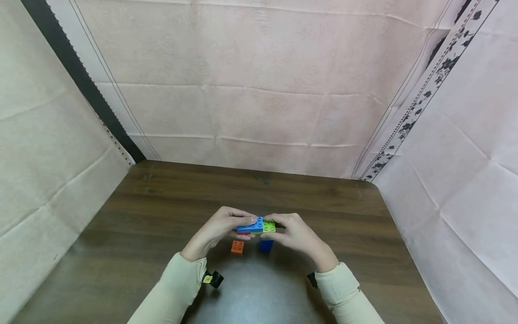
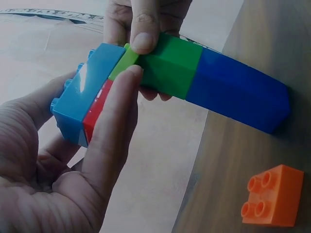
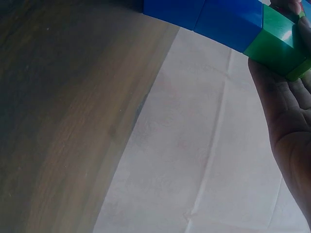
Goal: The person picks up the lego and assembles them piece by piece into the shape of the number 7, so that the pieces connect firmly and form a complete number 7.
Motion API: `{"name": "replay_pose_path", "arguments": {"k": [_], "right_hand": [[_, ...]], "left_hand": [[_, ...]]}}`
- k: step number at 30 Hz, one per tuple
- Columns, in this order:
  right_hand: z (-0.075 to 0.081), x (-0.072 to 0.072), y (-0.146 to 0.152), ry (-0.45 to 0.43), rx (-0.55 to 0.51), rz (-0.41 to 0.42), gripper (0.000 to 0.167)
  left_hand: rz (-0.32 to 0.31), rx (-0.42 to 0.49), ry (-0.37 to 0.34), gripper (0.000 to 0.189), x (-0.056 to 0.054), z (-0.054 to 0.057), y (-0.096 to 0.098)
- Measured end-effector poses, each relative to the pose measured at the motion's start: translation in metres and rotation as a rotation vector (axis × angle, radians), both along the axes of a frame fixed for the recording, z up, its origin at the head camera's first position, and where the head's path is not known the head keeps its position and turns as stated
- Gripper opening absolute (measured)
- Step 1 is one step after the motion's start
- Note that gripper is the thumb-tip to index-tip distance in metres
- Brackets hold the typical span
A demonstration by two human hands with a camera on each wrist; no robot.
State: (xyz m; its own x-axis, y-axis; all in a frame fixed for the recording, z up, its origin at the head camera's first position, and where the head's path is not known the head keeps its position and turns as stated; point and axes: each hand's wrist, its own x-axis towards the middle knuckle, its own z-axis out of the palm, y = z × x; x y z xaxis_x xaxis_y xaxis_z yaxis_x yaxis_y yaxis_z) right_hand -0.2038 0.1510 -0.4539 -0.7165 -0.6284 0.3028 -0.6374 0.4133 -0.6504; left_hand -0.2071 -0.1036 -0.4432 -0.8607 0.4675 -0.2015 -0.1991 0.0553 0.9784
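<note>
Both hands are on one stack of toy building bricks above the table. My left hand [image 1: 221, 227] pinches a light blue brick [image 2: 90, 92] and the red brick [image 2: 97, 109] beneath it, its thumb and fingers on opposite sides. My right hand [image 1: 297, 234] grips at the lime green brick [image 1: 269, 226] and the green brick [image 2: 172, 68], thumb toward me. Below the green one hang dark blue bricks [image 3: 228, 22], in line with it; whether their lower end touches the table is hard to tell. An orange brick [image 1: 237, 247] lies apart, nearer my left hand.
The brown wooden table [image 1: 162, 261] has pale cloth [image 1: 259, 90] hanging behind it and at both sides. Dark wrist straps, one with a small black device [image 1: 216, 279], sit at the sleeves.
</note>
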Motion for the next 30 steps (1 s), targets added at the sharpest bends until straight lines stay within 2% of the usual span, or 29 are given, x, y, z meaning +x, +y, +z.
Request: {"name": "replay_pose_path", "arguments": {"k": [11,21,25,30], "right_hand": [[0.0003,0.0005,-0.001,-0.01,-0.015,0.013,0.039],[-0.0044,0.0001,0.0012,-0.014,-0.025,0.001,0.039],[-0.0043,0.0004,0.0041,0.004,-0.027,-0.029,0.04],[-0.0029,0.001,0.0063,-0.021,-0.032,-0.059,0.04]], "left_hand": [[0.008,0.033,-0.007,0.041,-0.0014,0.0011,0.0022],[0.033,0.008,-0.002,0.038,0.0014,-0.0014,0.0034],[0.047,-0.004,0.012,0.041,0.0025,-0.0042,0.0041],[0.033,0.0,0.0,0.047,0.004,-0.0048,0.0022]]}}
